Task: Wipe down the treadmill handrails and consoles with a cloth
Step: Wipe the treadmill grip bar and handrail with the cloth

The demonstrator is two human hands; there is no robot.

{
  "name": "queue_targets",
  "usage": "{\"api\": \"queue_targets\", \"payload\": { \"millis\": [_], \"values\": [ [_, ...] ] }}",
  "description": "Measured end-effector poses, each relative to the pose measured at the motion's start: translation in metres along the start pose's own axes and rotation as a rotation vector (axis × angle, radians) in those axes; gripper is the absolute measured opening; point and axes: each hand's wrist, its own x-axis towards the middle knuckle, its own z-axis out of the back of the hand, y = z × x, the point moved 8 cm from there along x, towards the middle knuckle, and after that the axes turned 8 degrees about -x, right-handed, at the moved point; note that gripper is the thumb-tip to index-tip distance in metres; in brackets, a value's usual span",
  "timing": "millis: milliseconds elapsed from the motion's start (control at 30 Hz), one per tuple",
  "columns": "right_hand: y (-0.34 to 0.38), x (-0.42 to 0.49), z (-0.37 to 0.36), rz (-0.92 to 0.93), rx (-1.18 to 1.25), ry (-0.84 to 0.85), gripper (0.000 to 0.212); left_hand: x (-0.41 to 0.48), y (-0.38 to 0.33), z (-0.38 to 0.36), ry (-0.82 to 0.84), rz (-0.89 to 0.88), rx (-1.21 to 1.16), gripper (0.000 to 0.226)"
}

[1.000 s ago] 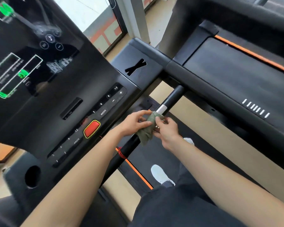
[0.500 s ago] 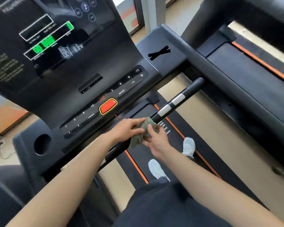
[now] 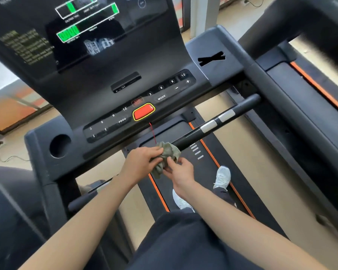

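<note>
Both forearms reach forward over a dark-clothed lap. The left hand (image 3: 142, 162) and right hand (image 3: 180, 172) meet at the cloth (image 3: 167, 153) - olive, bunched, sitting at the near end of the black bar (image 3: 193, 136) and covering that end. Left grip: fingers curled over the wad from the left side. Right grip: thumb and fingertips pinching the lower edge, with a loose tail hanging between the hands. Whether the cloth wraps fully round the bar I cannot tell.

Handling, as a judgement: the cloth is light, soft and floppy, it bunches easily and won't slip off the fingers. Best to take it by the wad, palm over it, so it cups the round bar. The bar looks stiff and smooth, so the cloth should slide along it.

Below the hands are the belt (image 3: 205, 168) and a white shoe (image 3: 221, 177). Further up the bar are two silver sensor plates (image 3: 209, 126), not yet under the cloth.

Beyond is the console (image 3: 98, 98) - a red stop button (image 3: 143, 112) with a red cord (image 3: 152, 132) hanging from it, number keys and a cup hole (image 3: 60, 146) at left. Farthest is the screen (image 3: 86, 30), with green bars lit.
</note>
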Motion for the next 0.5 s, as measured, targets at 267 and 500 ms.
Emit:
{"api": "queue_targets", "payload": {
  "millis": [267,500],
  "values": [
    [-0.027,-0.017,-0.022,-0.074,-0.135,0.191,0.027,-0.042,0.034,0.024,-0.04,0.222,0.027,0.036],
    [-0.029,-0.015,-0.028,-0.088,-0.116,0.144,0.013,-0.042,0.044,0.02,-0.007,0.306,-0.15,0.036]
  ]
}}
